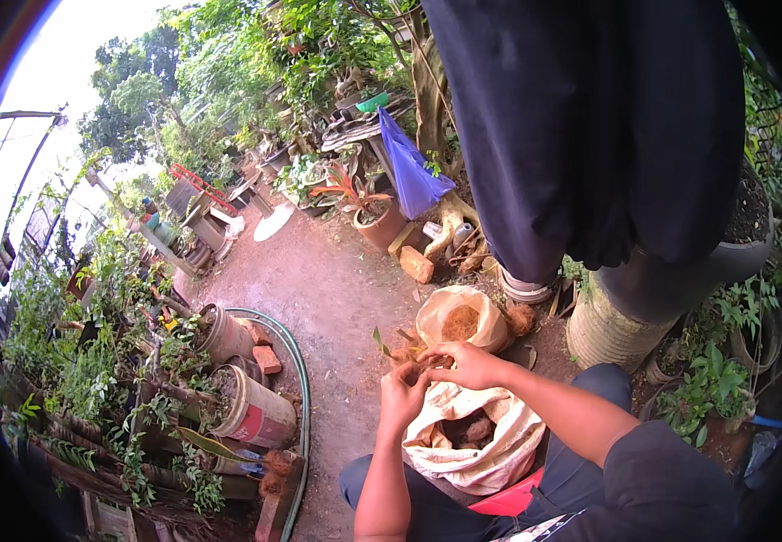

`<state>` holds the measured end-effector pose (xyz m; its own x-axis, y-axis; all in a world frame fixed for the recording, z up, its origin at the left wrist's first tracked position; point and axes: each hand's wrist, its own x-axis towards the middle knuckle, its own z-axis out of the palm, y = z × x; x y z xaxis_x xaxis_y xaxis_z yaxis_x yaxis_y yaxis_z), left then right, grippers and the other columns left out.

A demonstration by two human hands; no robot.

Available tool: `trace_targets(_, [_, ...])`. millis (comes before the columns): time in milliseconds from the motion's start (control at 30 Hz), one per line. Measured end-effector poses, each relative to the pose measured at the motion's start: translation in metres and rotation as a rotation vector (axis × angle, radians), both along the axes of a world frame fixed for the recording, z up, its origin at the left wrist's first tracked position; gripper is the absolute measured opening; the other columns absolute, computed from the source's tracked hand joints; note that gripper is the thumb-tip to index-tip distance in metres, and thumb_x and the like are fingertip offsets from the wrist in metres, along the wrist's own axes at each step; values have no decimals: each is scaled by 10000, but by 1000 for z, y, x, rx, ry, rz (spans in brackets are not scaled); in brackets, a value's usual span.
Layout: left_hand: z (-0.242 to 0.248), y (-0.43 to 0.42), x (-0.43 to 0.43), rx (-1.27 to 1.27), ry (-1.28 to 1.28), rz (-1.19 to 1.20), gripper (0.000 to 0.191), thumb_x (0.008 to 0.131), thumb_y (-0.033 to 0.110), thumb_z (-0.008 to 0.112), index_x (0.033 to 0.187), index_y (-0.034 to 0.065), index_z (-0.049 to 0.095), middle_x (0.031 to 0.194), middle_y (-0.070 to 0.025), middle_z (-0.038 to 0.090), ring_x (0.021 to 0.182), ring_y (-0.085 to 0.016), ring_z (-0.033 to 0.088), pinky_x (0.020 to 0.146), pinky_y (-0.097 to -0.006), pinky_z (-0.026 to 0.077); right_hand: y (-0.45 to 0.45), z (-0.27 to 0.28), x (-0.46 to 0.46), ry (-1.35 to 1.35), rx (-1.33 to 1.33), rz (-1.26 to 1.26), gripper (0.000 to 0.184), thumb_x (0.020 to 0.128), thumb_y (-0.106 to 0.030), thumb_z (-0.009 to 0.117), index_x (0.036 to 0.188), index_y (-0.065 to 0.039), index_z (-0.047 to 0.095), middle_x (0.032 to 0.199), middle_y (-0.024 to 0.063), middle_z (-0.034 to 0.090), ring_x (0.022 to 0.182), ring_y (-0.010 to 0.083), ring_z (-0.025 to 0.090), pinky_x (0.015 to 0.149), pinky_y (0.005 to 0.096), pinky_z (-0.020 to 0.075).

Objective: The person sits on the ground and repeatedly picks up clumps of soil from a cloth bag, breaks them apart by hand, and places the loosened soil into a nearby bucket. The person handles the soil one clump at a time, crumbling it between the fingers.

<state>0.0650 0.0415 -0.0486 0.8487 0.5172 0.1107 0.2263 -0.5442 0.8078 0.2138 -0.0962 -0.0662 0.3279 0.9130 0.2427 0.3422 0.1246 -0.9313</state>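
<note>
My left hand [402, 395] and my right hand [462, 364] meet above the open sacks. The fingers of both are closed on a clump of brown coir fibre [406, 353], from which a small plant with green leaves [380, 342] sticks out. Just beyond my hands stands a sack of loose coir fibre [460, 308], its rim rolled down. Nearer to me, between my legs, a white woven sack [431, 440] gapes around dark brown lumps [477, 431]. Another tuft of coir [521, 318] rests against the far sack's right side.
A green hose [306, 406] curves along the left, beside a white bucket [258, 413], bricks [267, 360] and a long-leaved plant with coir roots [274, 473]. Dark hanging cloth [587, 122] covers the upper right. A brick [416, 265] and a potted red-leaved plant [382, 227] stand ahead.
</note>
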Motion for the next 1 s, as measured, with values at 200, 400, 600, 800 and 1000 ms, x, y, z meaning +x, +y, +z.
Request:
trace_targets(200, [-15, 2, 2, -426, -30, -74, 260, 1070, 200, 582, 1105, -27, 703, 872, 17, 685, 744, -33, 555, 627, -233, 447, -12, 25, -12, -458, -34, -38, 589, 842, -336, 833, 1367, -146, 647, 1247, 124, 661, 1121, 344, 665, 955, 452, 543])
trace_targets(400, [-5, 0, -1, -580, -60, -232, 437, 1104, 288, 517, 1372, -47, 600, 1205, -60, 688, 1101, -132, 611, 981, -298, 472, -10, 23, -6, -503, 6, -193, 386, 869, -222, 794, 1217, -82, 704, 1161, 127, 677, 1057, 365, 674, 912, 459, 550])
trace_targets(600, [-31, 8, 7, -396, 0, -257, 445, 1117, 293, 464, 1323, -59, 644, 1107, -72, 738, 1025, -138, 642, 937, -321, 498, -16, 13, -15, -389, -137, -313, 218, 897, -103, 712, 1014, 56, 621, 953, 287, 677, 957, 479, 668, 829, 534, 525])
trace_targets(800, [-55, -14, 25, -160, 147, -148, 450, 1110, 304, 451, 1112, -65, 708, 917, -118, 741, 894, -170, 671, 843, -348, 511, -60, 23, -11, -416, -313, -430, 165, 911, -68, 652, 940, 88, 608, 826, 301, 680, 856, 496, 680, 741, 564, 544])
trace_targets(1000, [-129, -55, 53, 90, 337, -416, 283, 995, 203, 615, 1087, -38, 732, 1018, -245, 737, 934, -389, 724, 876, -442, 555, -125, 67, 24, -481, -541, -321, 105, 872, -63, 645, 901, 6, 719, 887, 251, 711, 909, 447, 699, 805, 533, 552])
